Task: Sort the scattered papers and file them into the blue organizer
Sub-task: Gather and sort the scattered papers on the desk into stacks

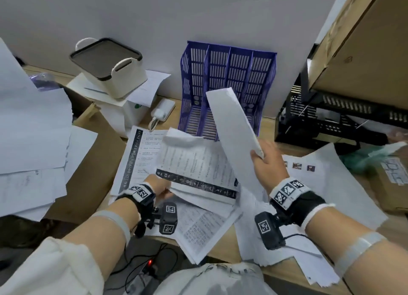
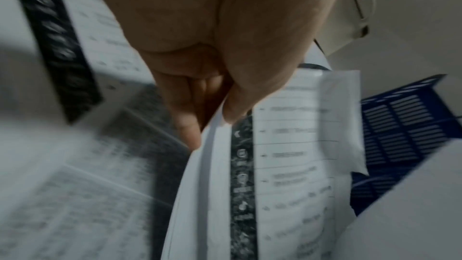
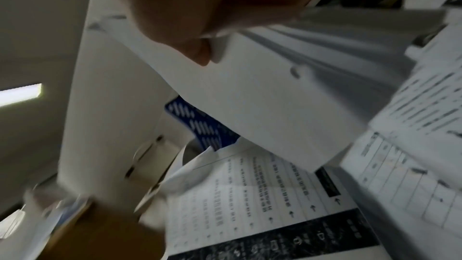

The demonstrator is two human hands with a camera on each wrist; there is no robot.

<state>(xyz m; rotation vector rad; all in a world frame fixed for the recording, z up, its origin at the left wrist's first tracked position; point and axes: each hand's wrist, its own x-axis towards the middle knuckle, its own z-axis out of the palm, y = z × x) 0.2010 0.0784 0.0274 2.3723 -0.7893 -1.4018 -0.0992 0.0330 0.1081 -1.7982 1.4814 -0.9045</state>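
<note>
The blue organizer (image 1: 227,87) stands upright against the wall, its slots showing no papers. My right hand (image 1: 268,160) grips a blank white sheet (image 1: 231,129) by its near edge, raised and tilted in front of the organizer. My left hand (image 1: 159,187) pinches the corner of a printed sheet with a dark band (image 1: 196,166), lifted off the pile; thumb on top (image 2: 237,110), fingers (image 2: 187,126) beneath. More printed sheets (image 1: 205,226) lie scattered on the desk. The organizer (image 2: 400,135) also shows at the right of the left wrist view.
A cream bin with a dark rim (image 1: 110,67) sits on a white box at the back left. A stack of papers (image 1: 33,140) overhangs a cardboard box on the left. A black tray rack (image 1: 342,118) and large cardboard boxes (image 1: 364,40) crowd the right.
</note>
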